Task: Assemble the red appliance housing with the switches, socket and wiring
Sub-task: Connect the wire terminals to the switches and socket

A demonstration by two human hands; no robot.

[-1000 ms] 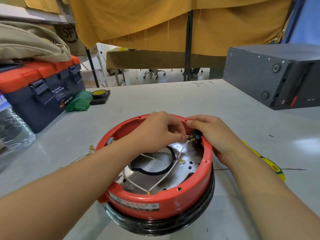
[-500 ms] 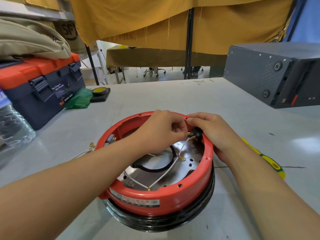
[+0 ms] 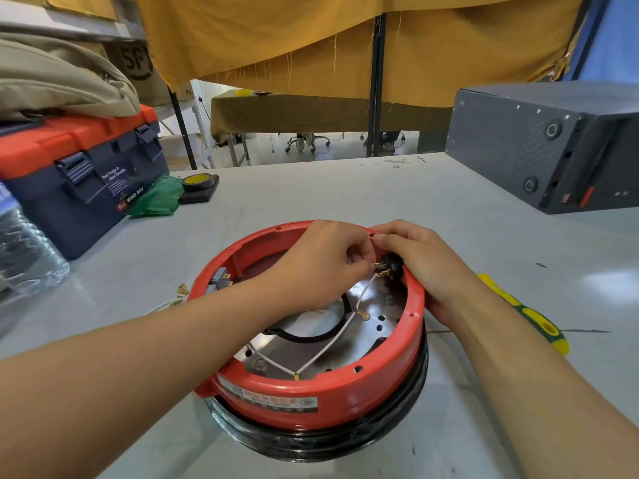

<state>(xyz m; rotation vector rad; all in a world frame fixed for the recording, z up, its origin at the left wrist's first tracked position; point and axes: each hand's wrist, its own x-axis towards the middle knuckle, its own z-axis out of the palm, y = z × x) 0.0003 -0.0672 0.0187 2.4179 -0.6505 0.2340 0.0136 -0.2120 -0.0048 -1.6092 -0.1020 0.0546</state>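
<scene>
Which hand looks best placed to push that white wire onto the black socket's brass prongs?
Probably the left hand: it pinches the white wire at the black socket, which the right hand steadies against the red housing.

Counts — one red housing (image 3: 321,392), two hands on it: left hand (image 3: 321,267), right hand (image 3: 428,267). One black socket (image 3: 394,267), one grey switch (image 3: 221,280), two white wires (image 3: 325,354) meeting in a V. One toolbox (image 3: 79,178), one screwdriver (image 3: 532,316), one water bottle (image 3: 24,250), one black case (image 3: 543,146) — all on one table (image 3: 345,195).
</scene>
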